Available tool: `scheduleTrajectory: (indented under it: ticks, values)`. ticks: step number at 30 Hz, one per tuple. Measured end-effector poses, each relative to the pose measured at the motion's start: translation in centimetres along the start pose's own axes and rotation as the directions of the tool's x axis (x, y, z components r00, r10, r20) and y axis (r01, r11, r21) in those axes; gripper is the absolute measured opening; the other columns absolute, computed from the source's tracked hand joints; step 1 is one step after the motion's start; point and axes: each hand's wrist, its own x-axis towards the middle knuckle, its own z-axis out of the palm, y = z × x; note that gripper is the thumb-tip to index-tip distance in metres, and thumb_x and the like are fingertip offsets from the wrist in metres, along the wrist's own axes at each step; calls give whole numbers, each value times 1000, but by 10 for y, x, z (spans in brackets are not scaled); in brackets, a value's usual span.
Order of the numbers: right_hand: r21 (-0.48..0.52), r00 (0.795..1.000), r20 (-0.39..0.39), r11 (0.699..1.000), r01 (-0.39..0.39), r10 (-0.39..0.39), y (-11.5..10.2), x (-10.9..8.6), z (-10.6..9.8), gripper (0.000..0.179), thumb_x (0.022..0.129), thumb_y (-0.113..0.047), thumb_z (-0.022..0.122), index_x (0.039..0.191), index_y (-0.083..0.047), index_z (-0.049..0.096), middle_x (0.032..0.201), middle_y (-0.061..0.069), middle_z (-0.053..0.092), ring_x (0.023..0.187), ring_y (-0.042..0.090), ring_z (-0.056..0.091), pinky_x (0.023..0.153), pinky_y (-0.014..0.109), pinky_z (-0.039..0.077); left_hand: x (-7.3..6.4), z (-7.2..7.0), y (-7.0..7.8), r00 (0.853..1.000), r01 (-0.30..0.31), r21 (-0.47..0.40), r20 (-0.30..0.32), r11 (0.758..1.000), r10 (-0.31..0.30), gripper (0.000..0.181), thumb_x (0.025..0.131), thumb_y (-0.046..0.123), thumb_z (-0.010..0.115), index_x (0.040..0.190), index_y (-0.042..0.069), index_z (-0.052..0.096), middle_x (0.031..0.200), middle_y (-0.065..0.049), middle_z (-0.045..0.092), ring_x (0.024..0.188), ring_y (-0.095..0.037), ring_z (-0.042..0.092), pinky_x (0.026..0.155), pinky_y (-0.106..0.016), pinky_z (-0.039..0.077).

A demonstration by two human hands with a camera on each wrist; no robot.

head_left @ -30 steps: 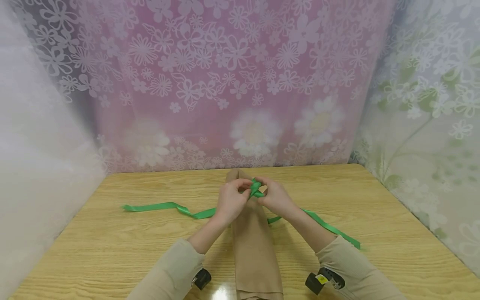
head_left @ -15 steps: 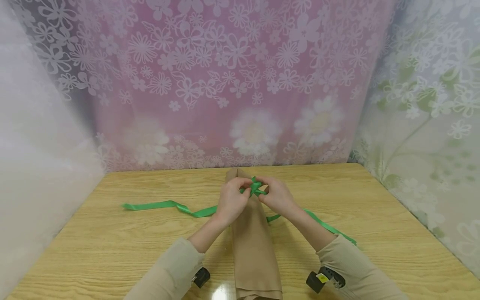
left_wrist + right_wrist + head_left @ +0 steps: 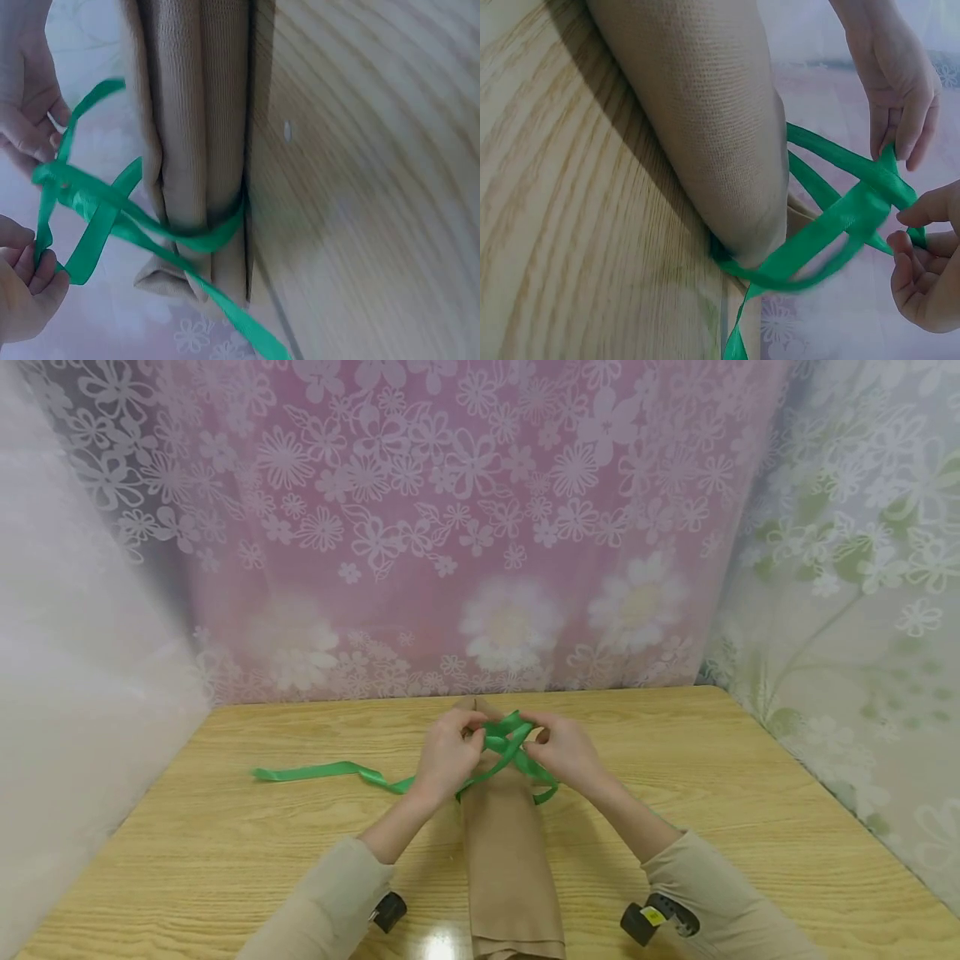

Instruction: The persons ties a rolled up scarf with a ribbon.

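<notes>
A long green satin ribbon point(image 3: 512, 748) circles the far part of a folded tan cloth bundle point(image 3: 513, 860), with crossed strands and loops raised above it. My left hand point(image 3: 448, 756) pinches one part of the ribbon between thumb and fingers, left of the crossing. On the other side, my right hand point(image 3: 564, 752) pinches another part with thumb and fingertips. In the left wrist view the ribbon point(image 3: 97, 229) stands in open loops between the hands, off the cloth point(image 3: 176, 112). Both hands also show in the right wrist view, the right one point(image 3: 934, 262) closer to the camera.
A loose ribbon tail point(image 3: 315, 771) lies leftward across the wooden table point(image 3: 225, 860). Flower-patterned curtains point(image 3: 480, 527) hang behind and at both sides. A black wrist camera point(image 3: 390, 912) hangs under the left sleeve, and another point(image 3: 641, 924) under the right.
My hands have moved apart, spreading the small tight knot into wider loops. The ribbon tail that lay on the right of the table is drawn in. The left tail has slid slightly right.
</notes>
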Motion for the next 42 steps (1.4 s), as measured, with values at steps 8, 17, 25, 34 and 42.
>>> scheduleTrajectory:
  ticks: [8,17,25,34,42]
  values:
    - [-19,999,-44,1000,-9,8,7,-1,-12,39,85,1,59,124,4,56,105,17,64,47,15,47,41,24,37,1,-16,-4,998,-17,48,-56,999,20,18,81,-9,57,96,-7,66,85,-9,61,75,-20,57,64,-28,49]
    - [-86,996,-82,996,23,-30,17,-4,-24,37,84,1,59,121,6,57,102,19,64,48,12,46,39,23,35,-5,-37,-14,998,19,116,-69,993,-11,20,80,-8,57,98,-6,66,91,-12,63,87,-24,58,75,-36,50]
    - [-413,972,-126,901,129,-197,28,-8,-24,32,76,6,66,109,1,66,89,11,67,47,9,43,38,20,30,-15,-50,-23,1000,-19,242,-10,970,22,23,75,-13,57,95,-7,66,91,-13,62,86,-26,59,71,-33,51]
    - [-650,918,-114,727,221,-381,36,-11,-28,11,77,3,67,86,-3,72,80,9,68,59,20,62,39,22,41,-24,-61,-28,989,-95,479,142,873,30,26,72,-14,59,96,-6,65,90,-13,58,85,-28,55,69,-32,49]
    - [-687,908,-77,682,250,-411,47,-12,-32,9,75,5,66,70,-3,68,64,4,57,48,12,44,37,18,31,-29,-64,-34,959,-217,617,278,757,48,16,75,-17,57,79,-5,66,70,-6,44,66,-17,36,55,-24,39]
